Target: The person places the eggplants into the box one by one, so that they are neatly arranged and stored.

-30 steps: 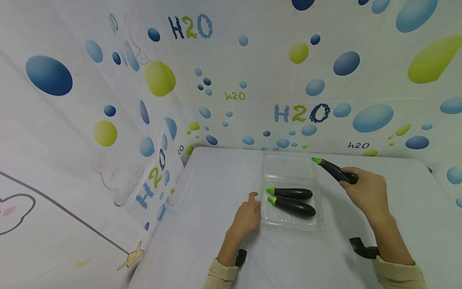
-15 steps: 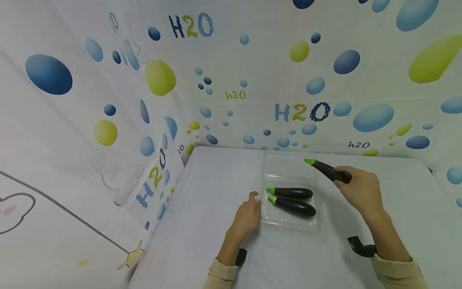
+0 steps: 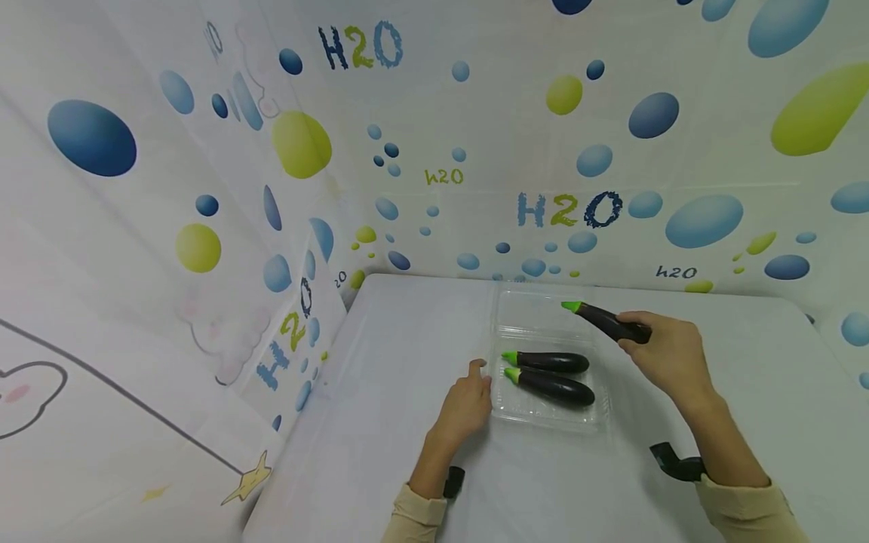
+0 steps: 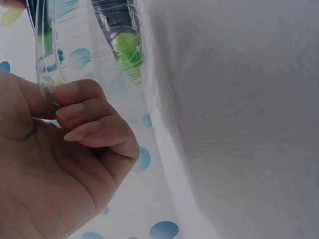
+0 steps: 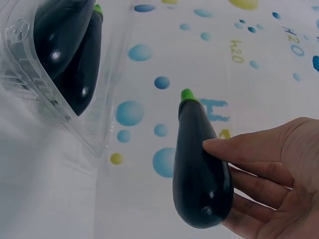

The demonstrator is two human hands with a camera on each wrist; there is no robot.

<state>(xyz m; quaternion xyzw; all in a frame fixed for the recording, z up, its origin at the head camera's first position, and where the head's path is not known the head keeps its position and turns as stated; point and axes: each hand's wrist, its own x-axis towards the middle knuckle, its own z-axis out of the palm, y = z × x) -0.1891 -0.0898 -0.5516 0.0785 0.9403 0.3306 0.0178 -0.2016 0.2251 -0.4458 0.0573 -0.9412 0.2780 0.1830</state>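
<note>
My right hand (image 3: 668,354) holds a dark purple eggplant (image 3: 603,321) with a bright green stem end, raised over the right side of the clear plastic container (image 3: 526,412). In the right wrist view the thumb lies on one side of this eggplant (image 5: 199,164) and the fingers behind it; its stem points away from the hand. Two more eggplants lie side by side in the container, a rear one (image 3: 553,363) and a front one (image 3: 557,388), stems to the left. My left hand (image 3: 465,407) pinches the container's left rim between thumb and curled fingers, as the left wrist view shows.
The container's clear lid (image 3: 532,308) lies folded back toward the rear wall. A white cloth covers the table (image 3: 394,339). Behind it and at the left hang white sheets (image 3: 475,113) printed with blue and green dots. Black camera mounts (image 3: 679,464) stick out from both wrists.
My right hand has carried its eggplant steadily left, so its stem now overlaps the lid further. The left hand, the container and the two eggplants in it have stayed put.
</note>
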